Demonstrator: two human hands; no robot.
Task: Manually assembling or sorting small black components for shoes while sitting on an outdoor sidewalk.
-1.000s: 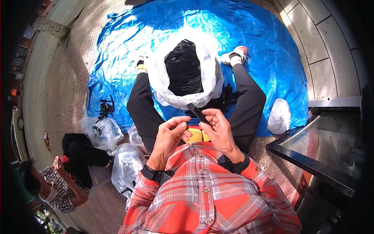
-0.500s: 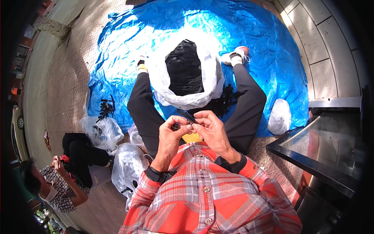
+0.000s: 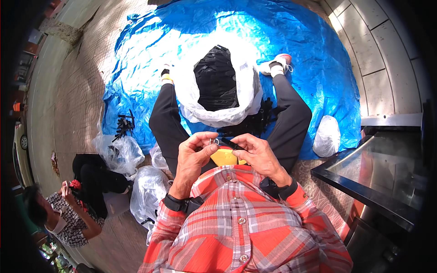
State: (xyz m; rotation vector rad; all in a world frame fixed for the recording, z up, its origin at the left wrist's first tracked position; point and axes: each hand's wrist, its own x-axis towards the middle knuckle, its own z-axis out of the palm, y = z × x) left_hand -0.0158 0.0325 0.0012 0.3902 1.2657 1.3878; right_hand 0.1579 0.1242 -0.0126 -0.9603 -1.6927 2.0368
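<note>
My left hand point(image 3: 192, 157) pinches a small silver metal ring or buckle point(image 3: 214, 141) between thumb and fingertips. Close to its right, my right hand point(image 3: 260, 156) is closed on a short black strap point(image 3: 231, 144). Whether the strap and the metal piece are joined I cannot tell. Both hands hover over my lap, just in front of a yellow thing point(image 3: 223, 157). Beyond them, between my legs, a white plastic bag point(image 3: 252, 98) stands wide open, filled with black strips point(image 3: 215, 79). More dark strips point(image 3: 255, 123) lie against the near right side of the bag.
A blue tarp point(image 3: 318, 77) spreads under the bag. Left lie a small pile of black strips point(image 3: 124, 127) and clear plastic bags point(image 3: 148, 193). A co-worker point(image 3: 75, 214) sits at the lower left. On the right are a white bundle point(image 3: 327, 136) and a dark-framed glass case point(image 3: 364, 168).
My hands have moved apart from each other and slightly nearer to me. The silver piece now shows at my left fingertips, and the strap has come down with my right hand.
</note>
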